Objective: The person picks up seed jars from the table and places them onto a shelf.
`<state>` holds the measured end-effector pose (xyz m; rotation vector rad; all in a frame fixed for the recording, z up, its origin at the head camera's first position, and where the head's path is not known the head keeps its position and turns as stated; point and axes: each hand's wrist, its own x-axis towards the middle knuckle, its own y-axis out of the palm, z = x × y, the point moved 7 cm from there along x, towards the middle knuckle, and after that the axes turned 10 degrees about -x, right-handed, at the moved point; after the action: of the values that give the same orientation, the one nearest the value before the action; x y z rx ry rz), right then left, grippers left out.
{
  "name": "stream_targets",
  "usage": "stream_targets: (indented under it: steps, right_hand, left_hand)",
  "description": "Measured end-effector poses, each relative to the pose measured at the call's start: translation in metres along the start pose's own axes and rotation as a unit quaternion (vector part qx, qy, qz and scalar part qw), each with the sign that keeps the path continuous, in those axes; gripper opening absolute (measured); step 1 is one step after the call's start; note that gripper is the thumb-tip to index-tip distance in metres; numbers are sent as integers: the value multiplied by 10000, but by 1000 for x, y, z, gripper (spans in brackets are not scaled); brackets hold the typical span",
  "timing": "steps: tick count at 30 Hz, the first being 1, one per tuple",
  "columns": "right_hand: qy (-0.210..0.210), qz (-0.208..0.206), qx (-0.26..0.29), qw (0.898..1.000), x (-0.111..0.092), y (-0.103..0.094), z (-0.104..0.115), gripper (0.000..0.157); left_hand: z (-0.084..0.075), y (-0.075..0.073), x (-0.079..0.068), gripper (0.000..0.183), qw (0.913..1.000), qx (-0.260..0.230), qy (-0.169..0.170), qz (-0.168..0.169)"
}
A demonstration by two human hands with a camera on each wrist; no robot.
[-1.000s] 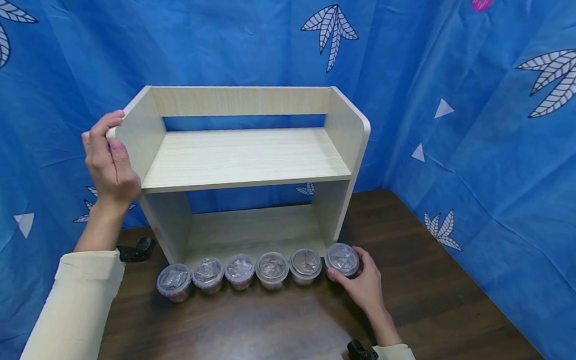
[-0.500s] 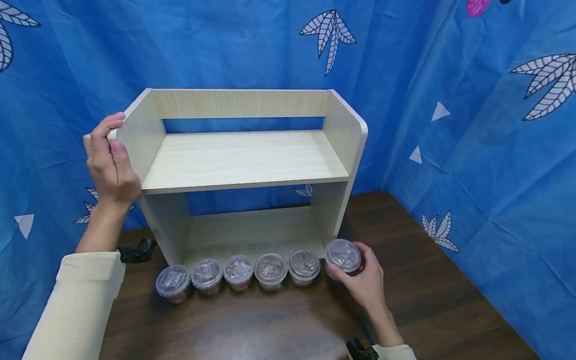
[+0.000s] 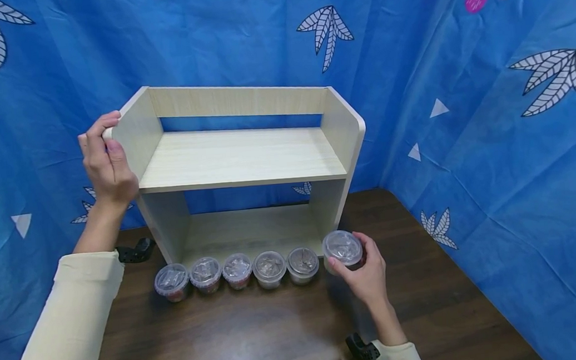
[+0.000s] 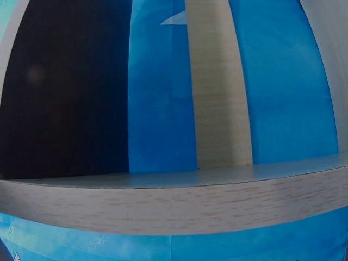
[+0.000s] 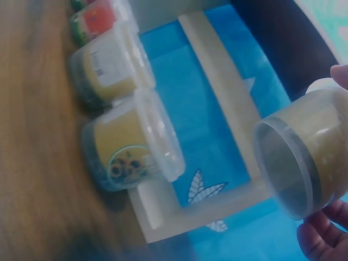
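A pale wooden two-tier shelf (image 3: 241,156) stands upright on the table. My left hand (image 3: 109,167) grips the upper front edge of its left side panel; the left wrist view shows a panel edge (image 4: 174,209) up close, without the hand. My right hand (image 3: 367,275) holds a clear lidded plastic cup (image 3: 343,247) by its sides, thumb on one side and fingers on the other. In the right wrist view this cup (image 5: 318,147) hangs above the table, its base exposed. Several similar lidded cups (image 3: 269,268) form a row along the shelf's front.
Dark brown wood makes up the tabletop (image 3: 229,340), whose right edge slants away. A blue patterned curtain (image 3: 238,38) hangs behind the shelf and along the right side. Both wrists carry black camera mounts (image 3: 362,347).
The right hand has raised its cup off the table and slightly away from me. The left hand keeps its grip on the shelf, and the row of cups stays put.
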<state>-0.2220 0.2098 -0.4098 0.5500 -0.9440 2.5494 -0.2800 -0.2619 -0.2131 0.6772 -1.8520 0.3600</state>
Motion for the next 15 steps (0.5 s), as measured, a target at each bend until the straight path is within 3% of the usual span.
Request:
stream_targets:
  steps: [15]
  right_hand:
    - [-286,-189,157,9993,4,-13,16,75]
  left_hand:
    - [-10,1,0,40,9998,-95,-16,-162]
